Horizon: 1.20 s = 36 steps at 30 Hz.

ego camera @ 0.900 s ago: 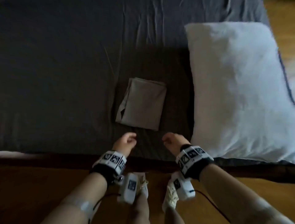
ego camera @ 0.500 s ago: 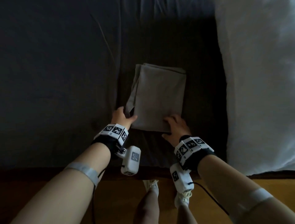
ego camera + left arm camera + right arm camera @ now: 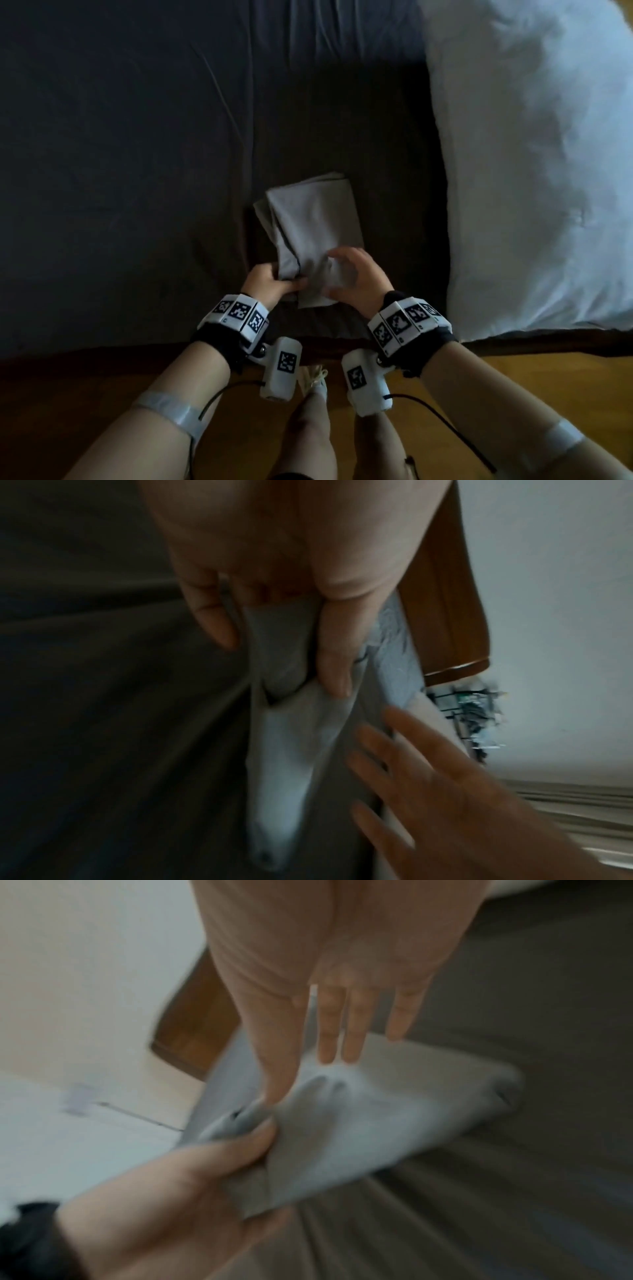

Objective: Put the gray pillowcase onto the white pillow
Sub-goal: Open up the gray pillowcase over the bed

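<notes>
Opening step in hand — folded gray pillowcase (image 3: 313, 222) picked up at its near edge, not yet unfolded. Lying on the dark bed sheet (image 3: 120, 171), near the near edge of the bed, far end resting flat, near end lifted and bunched between the two hands. White pillow (image 3: 534, 171) just to the right, apart from the pillowcase, bare, long side running near to far.

Left hand (image 3: 270, 282) at the near-left corner, grip closed on the cloth: thumb over the top layer, fingers (image 3: 212, 620) curled beneath, a fold of fabric pinched between — plain in the left wrist view. Right hand (image 3: 359, 277) at the near-right corner, fingers (image 3: 337, 1026) out nearly straight and laid against the cloth in the right wrist view, which is blurred; thumb tucked toward the folds. Looks more like pressing and feeling for a layer than a closed grip, so counted as released, resting on the fabric.

Judged from this: very early in the task, nothing of the pillow covered. Next move likely calls for separating the layers to find the open hem, then shaking or spreading the pillowcase out to full length before bringing it to the pillow. Needs a proper pinch from the right hand on one layer only, opposite the left. Which edge holds the opening cannot be told from these views. Wooden floor (image 3: 513, 370) and bed frame below the forearms.
</notes>
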Each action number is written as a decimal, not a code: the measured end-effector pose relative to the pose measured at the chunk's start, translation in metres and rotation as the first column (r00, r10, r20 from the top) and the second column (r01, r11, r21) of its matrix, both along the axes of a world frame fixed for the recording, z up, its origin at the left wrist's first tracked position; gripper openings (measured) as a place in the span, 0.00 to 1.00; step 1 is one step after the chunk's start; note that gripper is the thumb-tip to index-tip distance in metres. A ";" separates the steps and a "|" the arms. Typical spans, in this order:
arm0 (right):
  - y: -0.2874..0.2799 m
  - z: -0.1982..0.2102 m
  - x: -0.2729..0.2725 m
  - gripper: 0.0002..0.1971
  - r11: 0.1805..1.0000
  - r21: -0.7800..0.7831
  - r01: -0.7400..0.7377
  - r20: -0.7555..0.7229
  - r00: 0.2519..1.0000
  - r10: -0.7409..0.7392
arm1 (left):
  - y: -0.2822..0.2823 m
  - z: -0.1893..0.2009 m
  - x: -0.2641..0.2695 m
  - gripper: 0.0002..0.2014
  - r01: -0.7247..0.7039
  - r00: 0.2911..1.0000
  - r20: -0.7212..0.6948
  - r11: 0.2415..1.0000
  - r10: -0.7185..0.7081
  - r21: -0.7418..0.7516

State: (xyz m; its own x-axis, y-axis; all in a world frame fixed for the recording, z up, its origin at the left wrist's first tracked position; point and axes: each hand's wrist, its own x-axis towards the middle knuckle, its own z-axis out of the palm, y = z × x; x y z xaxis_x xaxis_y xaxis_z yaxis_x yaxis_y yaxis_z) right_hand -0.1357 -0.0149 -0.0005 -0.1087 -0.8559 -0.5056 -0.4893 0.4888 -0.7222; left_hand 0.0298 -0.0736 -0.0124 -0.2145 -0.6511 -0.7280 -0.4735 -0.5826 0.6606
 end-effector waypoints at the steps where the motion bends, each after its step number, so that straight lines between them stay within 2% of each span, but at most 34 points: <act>1: 0.002 0.009 0.002 0.31 1.000 -0.003 -0.030 0.017 0.999 0.030 | 0.004 0.009 -0.003 0.07 -0.005 1.000 -0.026 1.000 0.005 -0.013; 8: 0.032 0.079 -0.008 0.35 0.999 -0.026 -0.040 0.094 0.995 0.042 | 0.027 0.094 -0.023 0.09 0.071 0.995 -0.048 0.970 -0.085 -0.232; 13: 0.049 0.139 -0.022 0.36 0.990 -0.099 0.098 0.227 0.971 -0.073 | 0.037 0.163 -0.052 0.13 0.055 0.997 -0.036 0.948 -0.069 -0.315; 16: 0.053 0.168 -0.036 0.30 0.968 -0.202 0.146 0.201 0.974 -0.105 | 0.039 0.192 -0.069 0.15 0.076 0.996 -0.020 0.935 -0.088 -0.347; 20: 0.057 0.191 -0.049 0.20 0.926 -0.339 0.169 0.090 0.985 -0.147 | 0.043 0.218 -0.081 0.10 0.106 0.991 -0.030 0.916 -0.128 -0.388; 24: 0.058 0.199 -0.056 0.15 0.891 -0.383 0.245 0.165 0.967 -0.194 | 0.044 0.230 -0.084 0.06 0.083 0.983 -0.114 0.895 -0.147 -0.438; 26: 0.060 0.204 -0.061 0.11 0.878 -0.373 0.301 0.203 0.950 -0.239 | 0.050 0.233 -0.082 0.10 0.054 0.967 -0.200 0.898 -0.155 -0.436; 28: 0.061 0.207 -0.067 0.11 0.821 -0.386 0.422 0.294 0.899 -0.324 | 0.053 0.234 -0.076 0.18 0.030 0.954 -0.254 0.894 -0.159 -0.446; 29: 0.061 0.206 -0.072 0.12 0.781 -0.370 0.503 0.357 0.853 -0.380 | 0.053 0.232 -0.072 0.18 0.018 0.957 -0.252 0.892 -0.147 -0.451; 32: 0.066 0.194 -0.092 0.17 0.656 -0.276 0.703 0.499 0.688 -0.527 | 0.052 0.227 -0.053 0.08 -0.061 0.979 -0.202 0.878 -0.041 -0.474; 34: 0.071 0.189 -0.105 0.17 0.616 -0.217 0.757 0.527 0.622 -0.579 | 0.048 0.221 -0.041 0.06 -0.168 0.972 -0.224 0.873 0.070 -0.457; 36: 0.080 0.189 -0.114 0.17 0.625 -0.122 0.771 0.538 0.580 -0.612 | 0.044 0.220 -0.036 0.08 -0.252 0.952 -0.274 0.864 0.139 -0.436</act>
